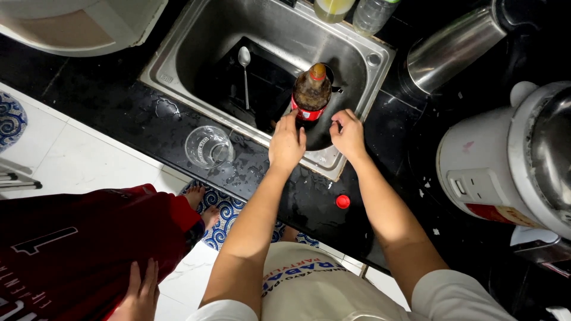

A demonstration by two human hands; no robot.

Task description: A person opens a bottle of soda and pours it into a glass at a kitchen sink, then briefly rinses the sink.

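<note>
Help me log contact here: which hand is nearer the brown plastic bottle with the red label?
Left. The left hand grips the brown plastic bottle with the red label at its base; the right hand sits just beside it, apparently not touching.

My left hand (287,142) is wrapped round the lower part of a brown soda bottle (311,90), which stands upright in the steel sink (178,53), uncapped, red label showing just above my fingers. My right hand (348,134) sits just right of the bottle, fingers curled at the sink's near rim; I can't tell whether it pinches anything. A red cap (342,201) lies on the wet black counter (143,119), between my forearms. A spoon (244,71) lies in the sink, left of the bottle. A clear glass (208,147) stands on the counter, left of my left hand. White rice cooker (505,160) far right. Another person in red (77,249) stands near left.
</note>
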